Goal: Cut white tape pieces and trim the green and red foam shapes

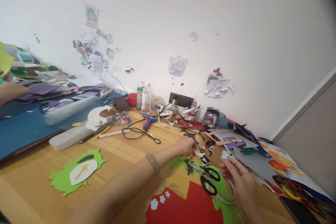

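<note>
While a co-worker's forearm (13, 92) comes in at the far left over a blue mat (15, 141), the wooden table (118, 168) bears one lime-green cut-out (61, 178), topped by one white oval and one dark strip, well apart from both hands. Behind it lie one pale case (67, 140) and one white marker (112, 134); farther back stand one red cup (132, 99) and, just beside it, two bottles (146, 101), with one blue glue gun (148, 121) in front.

Next comes the left hand (187, 145), one bangle (153, 164) on its wrist, lowered at the edge of the cut scraps; its fingers curl downward with the tips hidden, so I cannot tell whether they pinch anything. Nearer the person is one red sheet (186, 204) carrying three white flowers (154, 204), and right of that one pair of black-handled scissors (202, 170) lies between the hands.

The right hand (241, 178) pinches one small pale scrap (226, 153) between thumb and fingers, raised in front of the crowded offcuts, too many to count. The step in hand looks like handling small pieces; a next move would, I judge, call for a light grip, clear of the blades. At the far right lies one dark phone (299, 210)
</note>
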Demonstrator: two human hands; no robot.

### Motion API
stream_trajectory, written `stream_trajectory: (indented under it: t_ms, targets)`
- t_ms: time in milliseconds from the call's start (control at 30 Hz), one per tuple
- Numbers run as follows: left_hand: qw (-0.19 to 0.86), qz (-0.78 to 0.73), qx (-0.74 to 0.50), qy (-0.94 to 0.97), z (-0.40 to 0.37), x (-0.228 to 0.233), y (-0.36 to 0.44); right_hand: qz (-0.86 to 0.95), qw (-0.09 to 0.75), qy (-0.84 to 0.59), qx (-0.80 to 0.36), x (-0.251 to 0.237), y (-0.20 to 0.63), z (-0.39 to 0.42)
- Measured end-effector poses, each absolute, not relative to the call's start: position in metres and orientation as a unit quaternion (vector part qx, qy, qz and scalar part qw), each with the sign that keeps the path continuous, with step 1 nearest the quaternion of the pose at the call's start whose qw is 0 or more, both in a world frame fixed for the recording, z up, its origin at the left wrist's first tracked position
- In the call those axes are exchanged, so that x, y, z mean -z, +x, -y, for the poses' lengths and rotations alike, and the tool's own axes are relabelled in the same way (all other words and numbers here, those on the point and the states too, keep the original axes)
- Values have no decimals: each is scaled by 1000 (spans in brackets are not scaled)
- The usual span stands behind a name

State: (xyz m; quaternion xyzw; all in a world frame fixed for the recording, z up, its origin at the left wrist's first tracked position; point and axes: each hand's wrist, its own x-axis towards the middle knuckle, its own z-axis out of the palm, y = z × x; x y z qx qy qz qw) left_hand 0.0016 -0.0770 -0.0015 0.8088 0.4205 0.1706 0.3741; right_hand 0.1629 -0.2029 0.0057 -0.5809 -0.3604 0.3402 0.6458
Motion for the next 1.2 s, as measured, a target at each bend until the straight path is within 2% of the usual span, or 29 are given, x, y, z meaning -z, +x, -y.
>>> stream_trajectory:
  t_ms: [233, 433, 633, 767, 967, 1200]
  targets:
    - [349, -411, -112, 835, 72, -4, 11, 419, 594, -601, -331, -7, 159, 203]
    - [441, -314, -158, 826, 90, -20, 7, 487, 581, -547, -354, -8, 145, 206]
    - [532, -284, -234, 763, 111, -37, -6, 458, 631, -568, -265, -18, 164, 210]
    - [566, -272, -264, 733, 122, -43, -11, 515, 611, -555, -231, -21, 152, 216]
    - [600, -272, -267, 703, 132, -41, -12, 587, 571, -528, -225, -21, 131, 222]
    - [635, -252, -236, 691, 138, -40, -16, 521, 564, -576, -281, -29, 129, 223]
